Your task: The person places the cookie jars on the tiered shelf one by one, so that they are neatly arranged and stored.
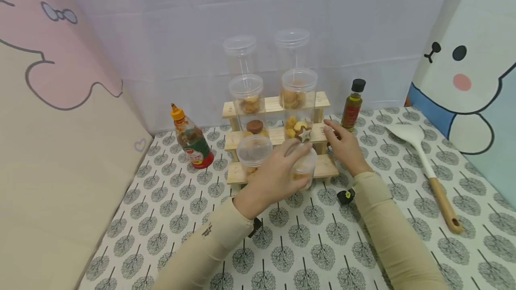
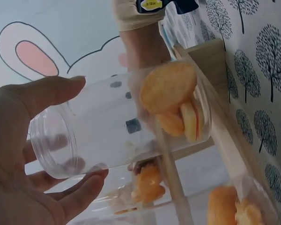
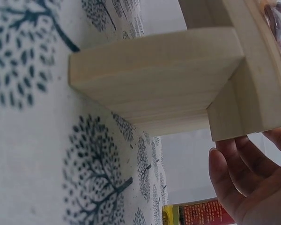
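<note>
My left hand [image 1: 278, 173] grips a clear lidded jar [image 2: 114, 126] near its lid end, thumb on one side and fingers on the other. Several cookies [image 2: 168, 89] lie at the jar's bottom. This jar is at the right of the lowest step of a three-step wooden rack [image 1: 278, 137]; the hand partly covers it in the head view. At the rack's right end, my right hand [image 1: 346, 147] holds the end of the middle step [image 3: 248, 112] with its fingertips. Another lidded jar [image 1: 254, 151] stands at the left of the lowest step.
Taller jars [image 1: 247, 87] with cookies stand in pairs on the upper steps. A sauce bottle [image 1: 192, 140] with an orange cap is left of the rack, an oil bottle [image 1: 352, 108] behind the right hand. A white spatula [image 1: 423, 160] with a wooden handle lies far right.
</note>
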The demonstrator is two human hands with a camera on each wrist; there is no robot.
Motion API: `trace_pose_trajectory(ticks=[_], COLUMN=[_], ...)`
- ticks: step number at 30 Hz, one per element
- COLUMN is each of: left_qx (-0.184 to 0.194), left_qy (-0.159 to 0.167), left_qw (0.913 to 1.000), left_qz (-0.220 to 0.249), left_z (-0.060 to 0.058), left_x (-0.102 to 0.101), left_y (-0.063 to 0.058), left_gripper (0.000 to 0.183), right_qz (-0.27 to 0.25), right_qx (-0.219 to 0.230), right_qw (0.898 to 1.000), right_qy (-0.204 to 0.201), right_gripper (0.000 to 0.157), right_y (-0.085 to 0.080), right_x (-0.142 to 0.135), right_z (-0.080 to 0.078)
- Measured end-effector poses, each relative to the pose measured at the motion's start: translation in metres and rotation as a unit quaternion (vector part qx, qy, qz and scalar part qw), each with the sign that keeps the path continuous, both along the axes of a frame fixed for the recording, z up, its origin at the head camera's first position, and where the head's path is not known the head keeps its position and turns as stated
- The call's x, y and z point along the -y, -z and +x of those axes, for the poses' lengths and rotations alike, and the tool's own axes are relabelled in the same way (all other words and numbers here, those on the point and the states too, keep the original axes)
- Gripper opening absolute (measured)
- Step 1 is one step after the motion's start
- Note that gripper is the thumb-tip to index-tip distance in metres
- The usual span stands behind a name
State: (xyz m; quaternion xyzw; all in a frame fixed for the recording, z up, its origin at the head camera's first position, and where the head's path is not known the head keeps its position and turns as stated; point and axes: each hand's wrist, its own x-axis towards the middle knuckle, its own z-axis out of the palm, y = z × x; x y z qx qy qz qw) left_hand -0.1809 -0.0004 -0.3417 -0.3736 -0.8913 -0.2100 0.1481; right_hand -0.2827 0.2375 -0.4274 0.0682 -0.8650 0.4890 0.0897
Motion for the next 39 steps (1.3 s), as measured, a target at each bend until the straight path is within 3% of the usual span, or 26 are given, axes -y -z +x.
trace_pose_trajectory(ticks=[5, 14, 27, 39], left_qx=[-0.01, 0.0, 0.014, 0.031], left_qy=[-0.054, -0.106, -0.125, -0.134], left_qw=[0.9985, 0.9943, 0.9919, 0.9892], left_qz=[0.005, 0.015, 0.019, 0.05], left_z=[-0.007, -0.015, -0.018, -0.021], left_x=[-0.015, -0.025, -0.03, -0.033], left_y=[0.003, 0.011, 0.014, 0.015], left_gripper=[0.073, 0.075, 0.072, 0.069], right_qz=[0.001, -0.004, 0.001, -0.001], right_qx=[0.002, -0.004, -0.003, 0.0], right_qw=[1.0, 1.0, 1.0, 1.0], right_qy=[-0.002, 0.001, 0.008, 0.01], right_gripper=[0.061, 0.061, 0.059, 0.059], right_y=[-0.001, 0.001, 0.001, -0.001], right_x=[-0.001, 0.001, 0.0, 0.001], right_z=[0.001, 0.001, 0.001, 0.0])
